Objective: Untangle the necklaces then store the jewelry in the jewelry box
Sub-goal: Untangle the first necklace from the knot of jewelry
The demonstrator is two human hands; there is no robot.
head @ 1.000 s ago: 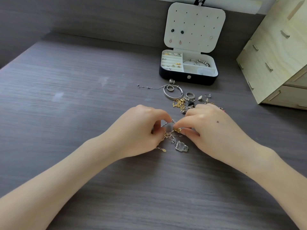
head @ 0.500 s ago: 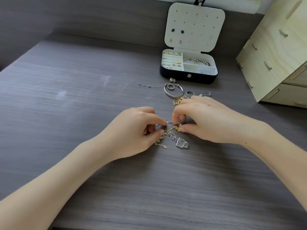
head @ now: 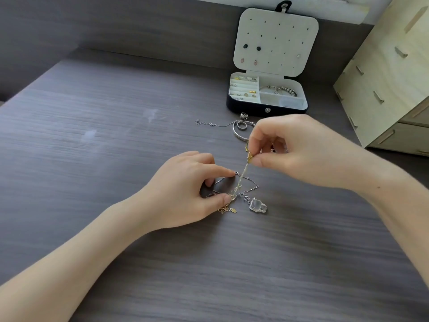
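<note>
head view: pinching thin gold chain point(head: 241, 180) aloft in right hand point(head: 301, 154); pressing tangled silver chain point(head: 250, 183) onto grey wood-grain table point(head: 116, 159) with left hand point(head: 185, 189) index and thumb spread, well short of open black jewelry box point(head: 267, 110). draw gently, ease at snags.

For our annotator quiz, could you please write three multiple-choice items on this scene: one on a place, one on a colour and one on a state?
1. The jewelry box lid is: A. shut; B. open, standing upright; C. removed.
2. The clear pendant lies: A. in the box; B. on the wooden drawers; C. on the table, just right of the left hand.
3. The chain pinched and lifted by the right hand is: A. gold; B. black; C. red.
Answers: 1 B, its compartments show; 2 C, it rests on the tabletop; 3 A, its stretched length looks gold.
</note>
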